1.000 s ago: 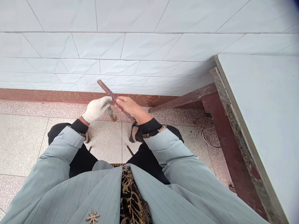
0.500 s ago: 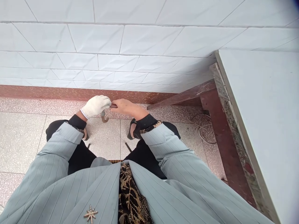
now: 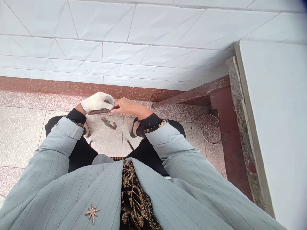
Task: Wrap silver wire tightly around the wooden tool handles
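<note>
My left hand [image 3: 98, 102], in a white knit glove, is closed around a narrow reddish-brown strip [image 3: 98, 111]. The strip's long edge shows below the glove; its exact kind is not clear. My bare right hand [image 3: 126, 106] meets the glove and pinches the strip's right end. The fingertips of both hands are close together and partly hide it. On the floor below them lies a small brown hooked tool [image 3: 112, 126] with a greyish wrapped part, apart from both hands.
A white tiled wall [image 3: 124, 59] with a red-brown skirting rises in front. To the right stands a white-topped table [image 3: 275, 111] with a dark red wooden frame [image 3: 237, 147]. A coiled pale cable [image 3: 211, 134] lies beside it. My feet flank the hooked tool on speckled floor tiles.
The strip has turned, so more of its length now shows under the glove. The hooked tool, partly hidden by my left hand before, is now more fully seen. The view has shifted slightly.
</note>
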`<state>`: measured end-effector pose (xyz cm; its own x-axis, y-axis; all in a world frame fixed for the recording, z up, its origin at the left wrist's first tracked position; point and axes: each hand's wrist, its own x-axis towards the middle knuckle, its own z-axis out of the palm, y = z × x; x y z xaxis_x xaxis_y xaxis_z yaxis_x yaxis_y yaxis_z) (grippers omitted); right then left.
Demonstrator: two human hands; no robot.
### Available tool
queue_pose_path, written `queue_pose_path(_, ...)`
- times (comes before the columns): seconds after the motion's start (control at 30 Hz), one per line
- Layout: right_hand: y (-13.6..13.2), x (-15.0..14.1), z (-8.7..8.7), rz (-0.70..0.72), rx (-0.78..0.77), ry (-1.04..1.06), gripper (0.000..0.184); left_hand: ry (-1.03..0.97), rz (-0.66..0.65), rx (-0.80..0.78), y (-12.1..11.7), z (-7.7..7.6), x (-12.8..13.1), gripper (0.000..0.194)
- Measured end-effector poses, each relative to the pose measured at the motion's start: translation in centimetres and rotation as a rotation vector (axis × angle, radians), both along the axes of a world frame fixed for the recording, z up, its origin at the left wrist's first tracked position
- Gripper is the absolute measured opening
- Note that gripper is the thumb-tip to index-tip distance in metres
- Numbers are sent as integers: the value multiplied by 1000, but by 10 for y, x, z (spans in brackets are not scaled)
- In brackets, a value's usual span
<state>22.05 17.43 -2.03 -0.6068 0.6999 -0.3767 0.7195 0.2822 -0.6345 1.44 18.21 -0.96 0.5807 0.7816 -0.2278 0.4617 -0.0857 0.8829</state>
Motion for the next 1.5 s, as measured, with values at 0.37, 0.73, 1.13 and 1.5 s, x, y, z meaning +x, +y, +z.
queue_pose_path(0.37,-5,7,16,81,138,163,27,-251,-73,-116,-3,3,-7,17)
queue_pose_path(0.73,3,13,11,-2,139,74,27,-238,305,638,1,-14,-12,35)
queue_pose_path(1.13,14,22,20,-216,-61,153,29,225,-76,1195,-6,-29,-17,33)
queue_pose_path(1.5,8,15,20,-176,54,90,23,502,-175,1040,-1,-16,6,23)
